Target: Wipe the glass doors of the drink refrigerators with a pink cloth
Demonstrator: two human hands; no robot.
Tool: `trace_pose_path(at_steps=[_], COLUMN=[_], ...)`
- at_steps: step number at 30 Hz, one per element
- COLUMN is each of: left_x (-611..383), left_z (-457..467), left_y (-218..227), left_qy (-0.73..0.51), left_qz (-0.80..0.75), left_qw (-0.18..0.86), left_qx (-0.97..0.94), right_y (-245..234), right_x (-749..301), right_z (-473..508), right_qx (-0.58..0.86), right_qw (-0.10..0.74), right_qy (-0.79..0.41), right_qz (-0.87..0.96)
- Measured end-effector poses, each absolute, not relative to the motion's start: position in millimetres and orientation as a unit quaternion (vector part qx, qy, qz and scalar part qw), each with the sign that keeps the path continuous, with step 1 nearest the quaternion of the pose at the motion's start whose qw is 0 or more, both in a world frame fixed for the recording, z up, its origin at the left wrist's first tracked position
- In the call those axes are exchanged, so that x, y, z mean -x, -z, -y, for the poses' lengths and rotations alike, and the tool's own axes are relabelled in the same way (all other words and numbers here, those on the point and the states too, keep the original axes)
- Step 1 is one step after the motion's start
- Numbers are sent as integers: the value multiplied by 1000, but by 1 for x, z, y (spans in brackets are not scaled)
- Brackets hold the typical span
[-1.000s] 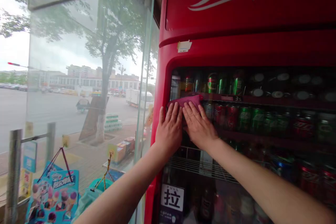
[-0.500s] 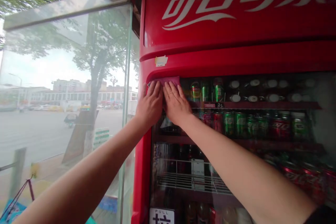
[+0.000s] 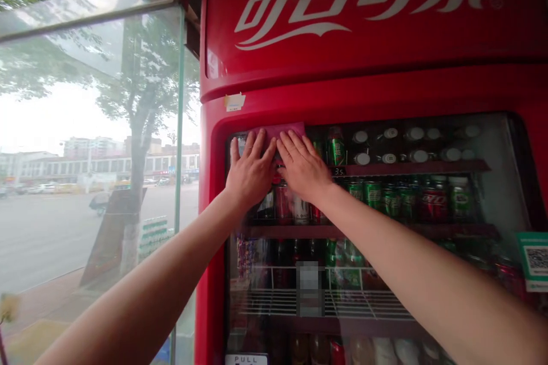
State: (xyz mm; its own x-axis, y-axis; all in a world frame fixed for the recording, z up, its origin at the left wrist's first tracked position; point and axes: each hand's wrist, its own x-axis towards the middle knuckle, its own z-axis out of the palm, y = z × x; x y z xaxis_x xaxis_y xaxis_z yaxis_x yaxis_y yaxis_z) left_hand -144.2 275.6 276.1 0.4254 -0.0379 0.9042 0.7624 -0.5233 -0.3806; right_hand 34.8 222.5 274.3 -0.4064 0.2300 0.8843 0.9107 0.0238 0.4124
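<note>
A red drinks cooler (image 3: 368, 88) with white lettering stands in front of me. Both hands lie flat, side by side, on its glass door (image 3: 483, 205) near the top left corner. Under the fingers is a magenta cloth (image 3: 283, 129), pressed against the glass just below the red frame. My left hand (image 3: 252, 171) has its fingers spread on the cloth's left part. My right hand (image 3: 302, 166) covers the right part. Only the cloth's top edge shows above the fingertips.
Behind the glass are shelves of green and red cans (image 3: 398, 199) and bottles. A glass wall panel (image 3: 107, 171) stands to the left, with a street, a tree and buildings beyond. A green QR sticker (image 3: 535, 259) is on the door's right edge.
Both hands and the cloth slid up the glass from the second shelf's level to the door's top edge, then a little rightward along it. My view swung left and upward.
</note>
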Motion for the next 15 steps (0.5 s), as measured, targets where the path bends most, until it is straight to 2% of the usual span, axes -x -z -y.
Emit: trace_pose_path(at_steps=[11, 15], left_x=[41, 31], left_z=[-240, -238], left_y=[-273, -276], left_qy=[482, 478], left_qz=[173, 148], left_qw=[425, 438], left_qx=[746, 747], right_y=[-252, -249], right_x=[-138, -144], right_z=[-181, -176], right_qx=[463, 471], right_qw=[343, 347], right_qy=[600, 613], right_qz=[556, 531])
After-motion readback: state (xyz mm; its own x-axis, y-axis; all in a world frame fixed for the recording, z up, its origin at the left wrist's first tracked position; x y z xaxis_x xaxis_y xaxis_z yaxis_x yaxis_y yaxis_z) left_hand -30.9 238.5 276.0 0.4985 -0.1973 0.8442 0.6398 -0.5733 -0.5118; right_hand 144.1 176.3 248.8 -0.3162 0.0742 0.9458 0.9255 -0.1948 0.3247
